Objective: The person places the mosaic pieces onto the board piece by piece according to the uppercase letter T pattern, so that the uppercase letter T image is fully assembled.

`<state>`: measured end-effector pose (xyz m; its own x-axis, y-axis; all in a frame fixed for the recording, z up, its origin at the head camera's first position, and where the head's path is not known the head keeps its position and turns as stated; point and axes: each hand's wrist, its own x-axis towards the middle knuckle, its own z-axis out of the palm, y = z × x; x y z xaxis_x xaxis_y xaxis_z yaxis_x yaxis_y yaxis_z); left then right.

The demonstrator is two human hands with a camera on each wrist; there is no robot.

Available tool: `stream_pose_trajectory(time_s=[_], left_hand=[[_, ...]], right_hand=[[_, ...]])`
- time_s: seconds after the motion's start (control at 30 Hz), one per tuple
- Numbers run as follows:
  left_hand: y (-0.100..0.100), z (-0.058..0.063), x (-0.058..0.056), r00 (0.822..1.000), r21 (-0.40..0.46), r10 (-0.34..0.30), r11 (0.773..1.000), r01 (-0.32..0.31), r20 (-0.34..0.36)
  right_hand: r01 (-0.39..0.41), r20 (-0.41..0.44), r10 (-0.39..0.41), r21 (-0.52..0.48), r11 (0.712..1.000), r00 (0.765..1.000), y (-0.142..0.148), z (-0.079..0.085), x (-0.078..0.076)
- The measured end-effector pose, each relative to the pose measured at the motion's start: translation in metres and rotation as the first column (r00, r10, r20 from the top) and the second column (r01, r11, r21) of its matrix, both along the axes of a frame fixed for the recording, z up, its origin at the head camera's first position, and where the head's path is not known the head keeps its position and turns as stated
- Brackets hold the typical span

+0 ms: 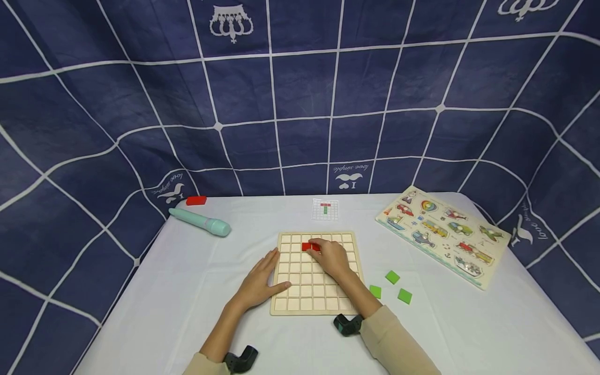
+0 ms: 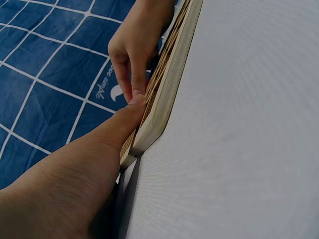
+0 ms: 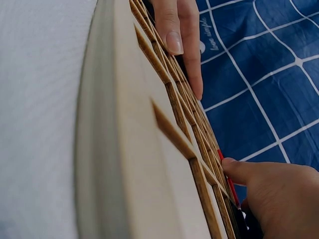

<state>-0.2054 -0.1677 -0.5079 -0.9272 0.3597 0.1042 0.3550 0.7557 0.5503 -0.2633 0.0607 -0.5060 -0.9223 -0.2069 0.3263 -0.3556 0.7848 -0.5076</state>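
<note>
A wooden grid board [image 1: 287, 305] lies on the white table, its face divided into square cells by raised strips. My left hand [image 1: 258, 281] rests along the board's left edge with fingers extended, the thumb reaching over the rim. Over the upper middle of the board, my right hand [image 1: 332, 258] pinches a red square tile [image 1: 316, 248] between thumb and fingers. Directly left of it, another red tile [image 1: 307, 246] sits in a cell. From the right wrist view, the thumb of that hand [image 3: 279, 194] touches red at the grid. The fingers partly cover the held tile.
Three green tiles [image 1: 392, 277] lie right of the board. Behind it is a card [image 1: 325, 210] with a red and green T pattern. A picture puzzle board [image 1: 440, 237] lies at the right. A teal microphone-shaped object [image 1: 200, 222] and a red piece [image 1: 196, 200] lie back left.
</note>
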Motion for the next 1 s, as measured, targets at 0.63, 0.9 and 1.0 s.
stream_pose_trajectory(time_s=[0.63, 0.9, 1.0], left_hand=[[0.001, 0.0, -0.001, 1.0, 0.008, -0.004, 1.0, 0.004, -0.004], [0.001, 0.001, 0.0, 1.0, 0.005, 0.001, 1.0, -0.001, -0.007], [0.001, 0.001, 0.0, 1.0, 0.0, 0.003, 1.0, -0.003, 0.001]], right_hand=[[-0.013, -0.029, 0.011, -0.072, 0.997, 1.0, 0.038, 0.009, 0.025], [-0.001, -0.096, -0.005, -0.062, 0.998, 0.995, 0.087, 0.011, 0.046], [0.019, -0.128, -0.026, -0.05, 0.999, 0.991, 0.107, 0.01, 0.053]])
